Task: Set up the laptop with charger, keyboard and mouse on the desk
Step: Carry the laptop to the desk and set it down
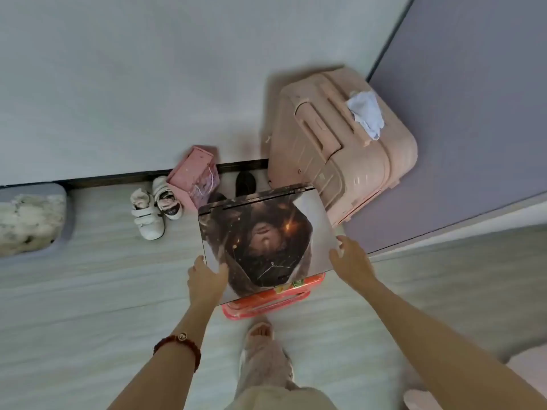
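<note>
Both your arms reach straight out and down, with your left hand (207, 278) gripping the near left corner of the closed laptop (263, 244), thumb on top of the lid and fingers curled under its edge. Your right hand (350, 260) touches the laptop's right edge with relaxed, spread fingers, and you cannot tell whether they grasp it. The laptop lies flat between your fingertips, just over a red box (266, 303), with a pink suitcase (340, 143) beyond your right fingers.

I see the laptop (260, 244) closed, lid up, covered by a dark printed picture skin with pale corners. Hinge edge faces away from me. It lies roughly flat, slightly skewed.
</note>
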Motion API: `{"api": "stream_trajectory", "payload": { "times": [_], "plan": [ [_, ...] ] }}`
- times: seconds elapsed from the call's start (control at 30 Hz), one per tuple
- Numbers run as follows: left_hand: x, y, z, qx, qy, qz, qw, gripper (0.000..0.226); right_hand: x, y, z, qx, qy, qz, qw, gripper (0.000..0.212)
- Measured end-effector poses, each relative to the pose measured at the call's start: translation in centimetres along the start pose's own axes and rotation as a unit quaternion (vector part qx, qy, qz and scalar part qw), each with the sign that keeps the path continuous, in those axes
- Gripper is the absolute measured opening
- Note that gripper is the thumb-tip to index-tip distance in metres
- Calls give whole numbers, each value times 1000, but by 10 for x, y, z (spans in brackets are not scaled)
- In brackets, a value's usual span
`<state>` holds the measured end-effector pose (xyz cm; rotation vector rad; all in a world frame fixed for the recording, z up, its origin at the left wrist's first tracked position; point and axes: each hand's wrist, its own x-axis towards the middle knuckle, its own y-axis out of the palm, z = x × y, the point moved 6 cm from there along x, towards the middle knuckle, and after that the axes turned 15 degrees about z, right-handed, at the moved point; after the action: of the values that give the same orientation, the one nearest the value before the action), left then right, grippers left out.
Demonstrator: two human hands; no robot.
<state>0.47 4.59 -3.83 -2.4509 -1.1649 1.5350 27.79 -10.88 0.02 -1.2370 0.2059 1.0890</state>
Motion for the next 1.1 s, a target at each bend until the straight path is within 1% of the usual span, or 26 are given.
{"api": "stream_trajectory", "payload": {
  "times": [0.1, 0.2, 0.3, 0.33, 0.4, 0.47, 0.57, 0.63, 0.73, 0.93, 1.07, 1.1],
  "plan": [
    [47, 11, -1, 62, -43, -28, 997, 86, 61, 10, -6, -44, 27, 25, 998, 54],
    [80, 21, 4, 82, -71, -51, 993, 102, 105, 24, -11, -84, 35, 49, 995, 72],
    [104, 27, 17, 83, -110, -63, 988, 113, 136, 33, -23, -63, 48, 57, 995, 90],
    [114, 33, 22, 64, -118, -61, 989, 114, 149, 39, -28, -43, 47, 74, 995, 95],
    [125, 39, 27, 17, -105, -67, 992, 115, 163, 46, -33, -5, 32, 96, 995, 104],
    [131, 37, 28, -11, -98, -83, 992, 113, 171, 48, -37, 24, 27, 99, 994, 109],
    [129, 35, 29, -9, -106, -97, 989, 107, 173, 46, -36, 38, 32, 86, 995, 111],
    [124, 36, 30, -18, -106, -100, 989, 106, 170, 44, -35, 42, 35, 83, 995, 108],
    [105, 35, 36, -28, -109, -117, 987, 108, 159, 40, -31, 36, 22, 97, 994, 104],
    [4, 6, 77, -97, -145, -179, 968, 107, 93, 42, 23, -11, -37, 141, 989, 107],
    [-84, -28, 120, -164, -169, -237, 942, 109, 27, 53, 90, -48, -147, 146, 977, 111],
    [-113, -36, 137, -184, -179, -254, 932, 109, 5, 61, 107, -62, -172, 159, 970, 111]
  ]
}}
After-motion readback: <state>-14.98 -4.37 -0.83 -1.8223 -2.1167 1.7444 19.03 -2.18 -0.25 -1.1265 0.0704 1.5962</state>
